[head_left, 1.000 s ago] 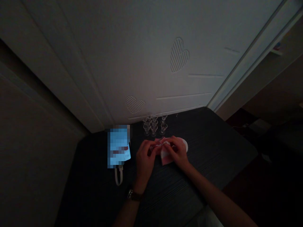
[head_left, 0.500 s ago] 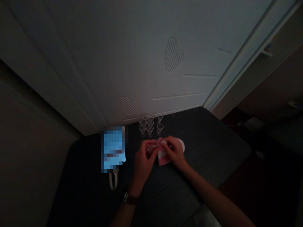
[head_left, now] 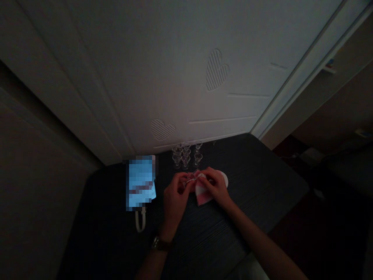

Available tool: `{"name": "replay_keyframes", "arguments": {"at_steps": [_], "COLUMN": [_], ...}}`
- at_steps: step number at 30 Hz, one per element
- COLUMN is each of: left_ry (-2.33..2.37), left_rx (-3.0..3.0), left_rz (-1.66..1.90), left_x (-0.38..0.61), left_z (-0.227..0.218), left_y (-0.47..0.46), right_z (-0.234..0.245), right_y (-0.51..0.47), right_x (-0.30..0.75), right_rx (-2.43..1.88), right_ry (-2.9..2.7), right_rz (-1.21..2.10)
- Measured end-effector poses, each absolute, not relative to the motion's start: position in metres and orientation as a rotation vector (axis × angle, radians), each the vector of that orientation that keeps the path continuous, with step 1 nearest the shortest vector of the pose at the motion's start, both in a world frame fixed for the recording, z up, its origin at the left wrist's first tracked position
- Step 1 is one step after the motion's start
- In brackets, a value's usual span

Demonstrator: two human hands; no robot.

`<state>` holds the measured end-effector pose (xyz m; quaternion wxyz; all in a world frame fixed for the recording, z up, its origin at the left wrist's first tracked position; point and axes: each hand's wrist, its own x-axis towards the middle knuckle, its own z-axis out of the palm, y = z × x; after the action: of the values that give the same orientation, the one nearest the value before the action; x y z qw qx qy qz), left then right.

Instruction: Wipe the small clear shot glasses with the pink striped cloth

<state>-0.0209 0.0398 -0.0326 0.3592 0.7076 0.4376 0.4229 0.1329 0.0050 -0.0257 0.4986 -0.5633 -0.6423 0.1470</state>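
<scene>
My left hand (head_left: pixel 175 193) is closed around a small clear glass (head_left: pixel 190 178), held tilted over the dark table. From the other side my right hand (head_left: pixel 218 187) pinches a pink and white cloth (head_left: pixel 203 197) against the glass. The cloth hangs down between the two hands, and part of the glass is hidden by fingers and cloth. Just behind the hands stand several small stemmed glasses (head_left: pixel 185 160), upright in a close group. A white rounded edge (head_left: pixel 225 178) shows past my right hand; I cannot tell what it belongs to.
A lit screen (head_left: pixel 141 182), blurred out, is at the left with a pale loop (head_left: pixel 140 221) below it. The dark table (head_left: pixel 262 179) backs onto a white panel (head_left: pixel 131 77) with carved hearts. Its right edge drops to a dark floor.
Both hands stay in nearly the same place. The cloth hangs slightly differently and shows more white. The view has shifted a little.
</scene>
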Motion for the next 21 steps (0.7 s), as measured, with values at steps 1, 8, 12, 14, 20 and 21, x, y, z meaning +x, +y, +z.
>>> {"name": "replay_keyframes", "arguments": {"at_steps": [1,8,12,14,20,21], "left_ry": [1.132,1.115,1.145,1.117,1.025,1.034], "left_rx": [1.8,1.833,1.683,1.649,1.638,1.646], "left_rz": [1.092,1.031,1.074,1.068,1.121,1.13], "left_x": [-0.0208,-0.0226,-0.0229,-0.0212,-0.0136,-0.0134], "left_z": [-0.032,-0.0288,-0.0292,-0.0298,-0.0367,-0.038], "left_y": [0.0391,0.037,0.0386,0.0385,0.0376,0.0382], "right_z": [-0.0259,-0.0264,-0.0259,-0.0259,-0.0286,-0.0293], "right_y": [0.0053,0.0056,0.0056,0.0054,0.0048,0.0049], "right_x": [0.1332,0.1328,0.131,0.1306,0.1333,0.1336], "right_rx": [-1.361,-1.36,-1.35,-1.362,-1.435,-1.435], "right_ry": [-1.553,-1.589,-1.629,-1.592,-1.366,-1.336], "right_rz": [0.363,0.369,0.372,0.365,0.399,0.415]}}
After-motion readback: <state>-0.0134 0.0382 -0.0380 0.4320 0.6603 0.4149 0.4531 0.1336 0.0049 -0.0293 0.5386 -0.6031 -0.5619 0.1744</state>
